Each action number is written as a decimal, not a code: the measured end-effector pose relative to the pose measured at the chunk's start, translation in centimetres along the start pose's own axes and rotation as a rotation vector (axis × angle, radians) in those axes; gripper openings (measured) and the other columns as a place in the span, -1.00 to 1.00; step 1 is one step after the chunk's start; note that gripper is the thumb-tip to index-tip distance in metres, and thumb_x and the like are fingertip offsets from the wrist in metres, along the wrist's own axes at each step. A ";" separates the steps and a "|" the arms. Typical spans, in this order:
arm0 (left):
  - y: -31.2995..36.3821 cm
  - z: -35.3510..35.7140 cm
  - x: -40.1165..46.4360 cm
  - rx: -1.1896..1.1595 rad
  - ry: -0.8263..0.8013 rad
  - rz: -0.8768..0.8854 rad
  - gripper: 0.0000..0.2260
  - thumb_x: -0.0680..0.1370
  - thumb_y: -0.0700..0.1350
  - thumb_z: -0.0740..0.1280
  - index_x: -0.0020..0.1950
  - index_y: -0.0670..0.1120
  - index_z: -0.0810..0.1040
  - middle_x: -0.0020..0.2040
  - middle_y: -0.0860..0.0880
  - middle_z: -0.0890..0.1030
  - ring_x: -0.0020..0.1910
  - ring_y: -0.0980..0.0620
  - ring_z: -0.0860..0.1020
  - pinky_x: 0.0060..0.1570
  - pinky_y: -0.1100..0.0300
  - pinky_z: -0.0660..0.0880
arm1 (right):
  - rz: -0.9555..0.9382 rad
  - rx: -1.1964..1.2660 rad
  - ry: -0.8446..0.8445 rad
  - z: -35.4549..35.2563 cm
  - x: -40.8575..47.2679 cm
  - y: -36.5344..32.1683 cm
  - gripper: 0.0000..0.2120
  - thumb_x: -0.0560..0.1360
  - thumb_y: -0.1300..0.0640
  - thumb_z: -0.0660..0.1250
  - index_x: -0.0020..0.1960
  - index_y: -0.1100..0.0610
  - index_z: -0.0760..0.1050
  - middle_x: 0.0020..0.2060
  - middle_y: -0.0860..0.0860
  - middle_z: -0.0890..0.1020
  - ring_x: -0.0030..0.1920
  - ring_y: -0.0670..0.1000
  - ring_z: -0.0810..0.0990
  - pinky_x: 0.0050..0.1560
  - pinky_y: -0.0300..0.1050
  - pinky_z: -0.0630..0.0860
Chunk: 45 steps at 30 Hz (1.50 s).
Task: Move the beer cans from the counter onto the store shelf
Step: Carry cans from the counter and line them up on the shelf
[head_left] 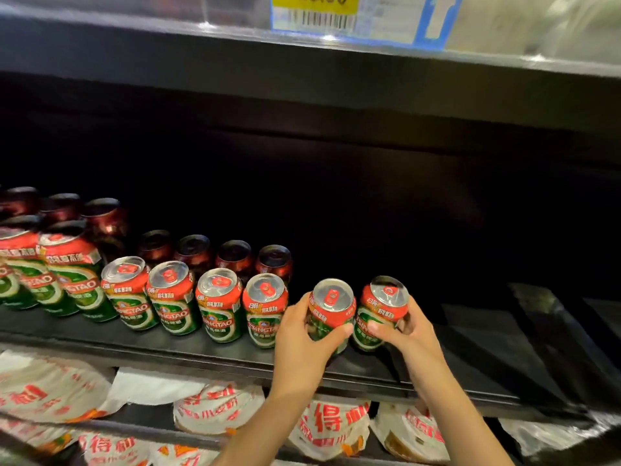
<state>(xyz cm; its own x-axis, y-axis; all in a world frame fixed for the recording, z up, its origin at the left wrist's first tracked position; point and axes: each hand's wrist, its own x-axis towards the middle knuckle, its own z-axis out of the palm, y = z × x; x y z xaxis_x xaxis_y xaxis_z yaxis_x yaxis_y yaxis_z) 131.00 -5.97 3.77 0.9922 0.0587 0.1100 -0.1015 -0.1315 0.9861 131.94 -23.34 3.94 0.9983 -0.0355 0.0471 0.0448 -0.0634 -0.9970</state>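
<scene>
**Two cans at the end of the shelf row**

Nearest the camera, white packets with red lettering lie on the lower shelf, under both forearms. Above them, the left hand has its grip clamped around a green-and-red beer can, thumb across the front and fingers wrapped behind. Just beside it, the right hand is likewise clamped on a second beer can, thumb lying over the can's lower front. Both cans are at the front edge of the dark store shelf, tilted slightly away from upright (whether their bases rest fully on it cannot be told). They stand at the right end of a front row of matching cans, which runs leftward into taller stacked cans. Behind that row a second line of cans sits in shadow. Farther up, a yellow price tag hangs on the shelf rail above.
</scene>
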 end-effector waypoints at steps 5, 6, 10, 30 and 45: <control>-0.2 1.6 2.1 0.010 0.076 -0.035 -0.60 0.37 0.08 0.48 0.16 0.18 0.46 0.10 0.11 0.54 0.10 0.22 0.52 0.13 0.23 0.47 | 0.058 0.044 0.038 -0.7 2.6 1.1 -0.59 0.31 0.31 0.48 0.08 0.04 0.48 -0.04 -0.01 0.67 0.02 -0.04 0.65 -0.03 -0.19 0.53; -0.2 1.7 2.5 0.034 0.092 -0.037 -0.65 0.39 0.04 0.47 0.13 0.12 0.47 0.07 0.09 0.54 0.07 0.22 0.52 0.09 0.25 0.47 | 0.063 0.052 0.035 -0.8 3.0 1.3 -0.59 0.31 0.31 0.49 0.09 0.07 0.49 -0.04 0.01 0.68 0.03 -0.02 0.65 -0.01 -0.17 0.53; -0.2 2.1 3.9 0.146 0.152 -0.070 -0.70 0.42 0.00 0.46 0.01 -0.09 0.45 -0.05 0.00 0.45 -0.08 0.16 0.46 -0.13 0.42 0.37 | 0.050 0.030 -0.015 -0.7 4.2 1.6 -0.43 0.26 0.24 0.55 0.22 0.12 0.46 0.01 0.02 0.68 0.05 -0.03 0.65 -0.02 -0.22 0.57; -3.7 3.5 4.4 0.109 0.203 -0.047 -0.61 0.42 -0.02 0.46 0.12 -0.03 0.34 0.01 0.03 0.49 0.02 0.17 0.50 -0.01 0.35 0.43 | -0.024 -0.076 -0.021 -0.2 6.3 2.9 -0.35 0.29 0.16 0.53 0.26 -0.13 0.33 0.16 -0.12 0.56 0.13 -0.19 0.56 0.00 -0.35 0.52; -5.5 4.7 3.9 0.157 0.297 -0.072 -0.38 0.50 -0.02 0.37 0.45 -0.03 0.12 0.37 -0.11 0.37 0.36 -0.05 0.36 0.29 -0.06 0.40 | -0.049 -0.223 0.181 1.7 5.3 4.9 -0.46 0.31 0.22 0.54 0.20 0.01 0.38 0.03 -0.12 0.59 0.03 -0.18 0.59 -0.07 -0.41 0.51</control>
<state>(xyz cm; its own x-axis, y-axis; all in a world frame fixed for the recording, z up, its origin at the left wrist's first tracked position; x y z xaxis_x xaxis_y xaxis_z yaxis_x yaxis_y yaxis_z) 135.76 -9.66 -1.84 0.9297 0.3558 0.0949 0.0033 -0.2657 0.9641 137.55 -22.11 -0.81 0.9711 -0.2030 0.1254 0.0636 -0.2862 -0.9561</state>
